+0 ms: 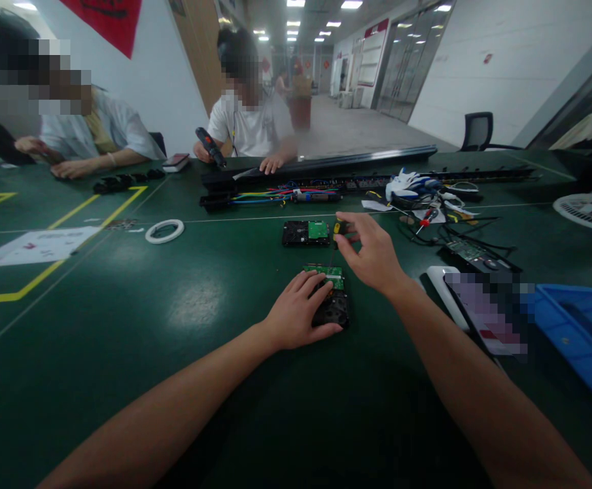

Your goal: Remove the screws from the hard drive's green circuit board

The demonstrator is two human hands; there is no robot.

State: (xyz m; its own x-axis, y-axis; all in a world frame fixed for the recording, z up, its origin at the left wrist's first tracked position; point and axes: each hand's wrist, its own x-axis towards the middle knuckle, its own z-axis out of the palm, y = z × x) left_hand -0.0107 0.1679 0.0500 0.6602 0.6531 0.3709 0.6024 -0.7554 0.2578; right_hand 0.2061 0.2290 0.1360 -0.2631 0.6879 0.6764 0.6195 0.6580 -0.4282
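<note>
A black hard drive [332, 309] with a green circuit board on top lies on the green table [173, 353] in front of me. My left hand [298, 312] rests on it, fingers wrapped over its left side, holding it in place. My right hand [370, 255] pinches a small screwdriver [337, 231] with a yellow-and-black handle; its thin shaft points down at the board's far edge. A second hard drive [306, 233] with a green board lies a little farther away.
A long black rail with coloured wires [296, 197] crosses the table's far side. Tools, white gloves and cables [428, 204] lie at the right. A blue tray [581, 333], a white tape ring [164, 231] and papers [41, 246] are nearby. Two people sit opposite.
</note>
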